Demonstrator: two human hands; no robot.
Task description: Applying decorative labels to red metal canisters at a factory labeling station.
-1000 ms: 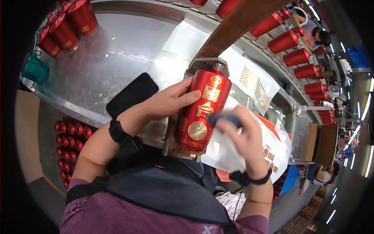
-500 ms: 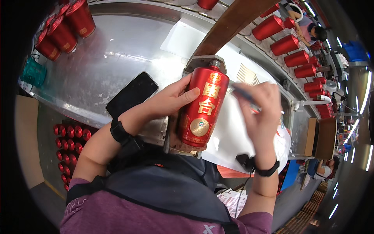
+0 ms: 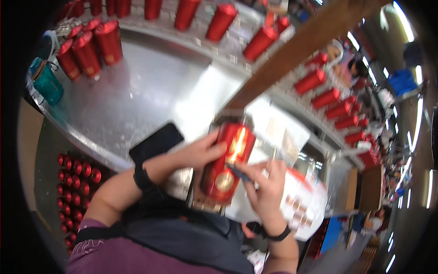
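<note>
A glossy red bottle [image 3: 237, 142] with gold lettering and a round gold emblem leans back in a small cradle [image 3: 205, 203] in front of me. My left hand [image 3: 200, 153] grips its left side, thumb lying on the front. Between the bent fingers of my right hand [image 3: 269, 185] is a slim dark tool [image 3: 241, 173], its kind blurred. The tool's tip meets the bottle's front or hovers just over it, between the lettering and the emblem; I cannot tell which. Left of the bottle lies a black phone [image 3: 156, 144].
A brown beam [image 3: 292, 59] slants up behind the cradle. Red bottles [image 3: 221, 22] line a conveyor at the back and right. More red bottles [image 3: 86, 55] and a teal jug [image 3: 47, 82] stand at left. White sheets [image 3: 273, 121] lie behind and right.
My right hand has come in from the right, bringing the dark tool to the bottle's front. The whole view has shifted, so the bottle appears lower. My left hand keeps its grip.
</note>
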